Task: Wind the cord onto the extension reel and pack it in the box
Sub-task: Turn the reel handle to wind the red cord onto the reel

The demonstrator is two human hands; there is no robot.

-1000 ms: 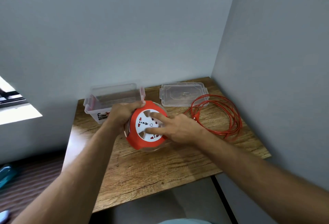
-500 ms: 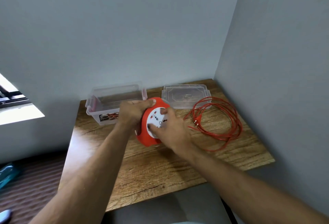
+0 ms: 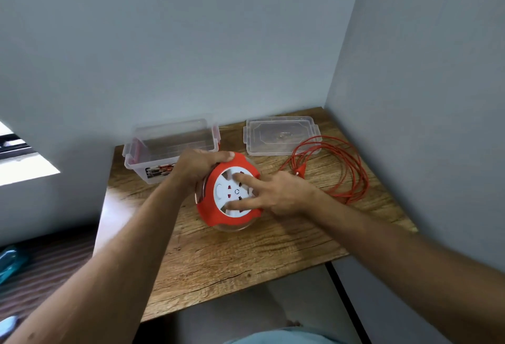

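Note:
The extension reel point(image 3: 218, 213), red-rimmed with a white socket face and a clear underside, is tilted above the wooden table point(image 3: 246, 256). My left hand point(image 3: 195, 166) grips its far left rim. My right hand point(image 3: 276, 193) rests on the white face with fingers spread. The red cord point(image 3: 349, 171) lies in loose loops on the table to the right, its plug end near my right hand. A clear box point(image 3: 169, 144) stands open behind the reel at the back left.
The box's clear lid point(image 3: 281, 135) lies flat at the back, right of the box and partly under the cord loops. Grey walls close in at the back and right. The table's front edge is near me; floor shows at left.
The reel has turned from nearly edge-on to face me again. My right hand's fingers have spread across the white face. The left hand keeps its grip on the rim.

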